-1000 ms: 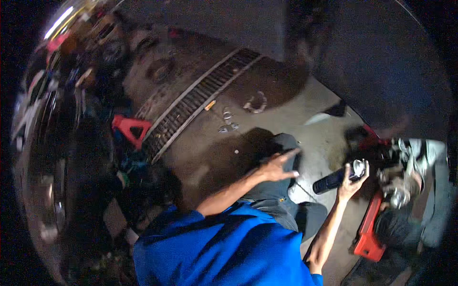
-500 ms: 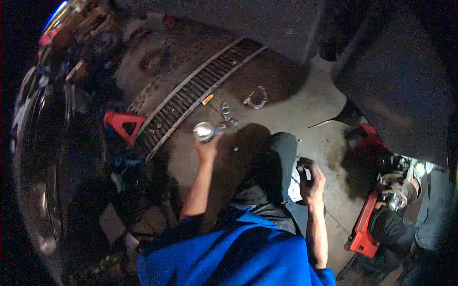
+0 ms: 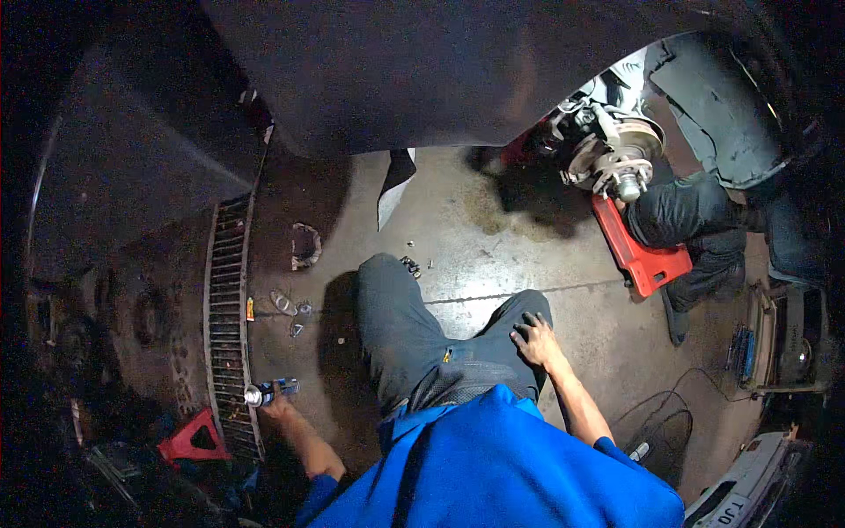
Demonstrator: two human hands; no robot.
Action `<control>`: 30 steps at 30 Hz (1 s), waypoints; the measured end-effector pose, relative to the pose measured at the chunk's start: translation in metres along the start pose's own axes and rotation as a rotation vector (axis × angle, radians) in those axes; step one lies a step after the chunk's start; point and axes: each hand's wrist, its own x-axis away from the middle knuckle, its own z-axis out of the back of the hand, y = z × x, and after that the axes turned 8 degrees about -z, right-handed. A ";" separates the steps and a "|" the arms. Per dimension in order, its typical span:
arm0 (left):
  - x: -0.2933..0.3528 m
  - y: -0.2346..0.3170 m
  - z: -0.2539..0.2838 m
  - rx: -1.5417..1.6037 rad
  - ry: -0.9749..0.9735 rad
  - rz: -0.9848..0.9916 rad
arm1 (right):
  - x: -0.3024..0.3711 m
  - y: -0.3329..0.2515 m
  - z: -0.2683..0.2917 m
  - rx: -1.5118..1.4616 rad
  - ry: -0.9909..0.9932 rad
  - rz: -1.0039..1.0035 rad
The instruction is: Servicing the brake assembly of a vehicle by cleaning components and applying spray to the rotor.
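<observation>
My left hand (image 3: 281, 406) is wrapped round a spray can (image 3: 288, 386) with a dark blue body and a shiny silver end. It holds the can low at the left, beside a slotted floor drain grate (image 3: 231, 308). My right hand (image 3: 534, 342) lies on my right thigh near the knee, fingers apart, holding nothing. Between my knees and the drain, on the concrete, are a rough ring-shaped part (image 3: 305, 246) and several small metal parts (image 3: 300, 310). A few more small pieces (image 3: 411, 266) lie just past my left knee.
Dark car bodywork (image 3: 396, 79) hangs over the far side. An exposed wheel hub with brake disc (image 3: 627, 163) is at the far right, above a red stand (image 3: 638, 255). Another person's dark-trousered legs (image 3: 704, 238) are beside it. A second red stand (image 3: 197, 438) sits at left.
My view has swung to the right, bringing the wheel hub further in. My right hand has come down onto my thigh with fingers spread. The left hand still holds the can, now tipped sideways.
</observation>
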 end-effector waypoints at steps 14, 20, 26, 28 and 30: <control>0.213 0.131 -0.021 0.502 -1.057 0.128 | 0.039 0.032 0.002 -0.239 0.112 0.255; 0.258 0.194 -0.039 0.333 -1.018 -0.070 | 0.058 0.002 0.020 -0.335 0.186 -0.107; 0.209 0.074 -0.105 0.582 -0.736 -0.280 | 0.054 0.005 0.002 -0.368 0.245 0.020; 0.189 0.053 -0.108 0.404 -0.694 -0.263 | 0.051 0.003 0.013 -0.229 0.143 -0.194; 0.169 0.059 -0.114 0.231 -0.682 -0.268 | 0.053 0.022 0.016 -0.273 0.236 -0.230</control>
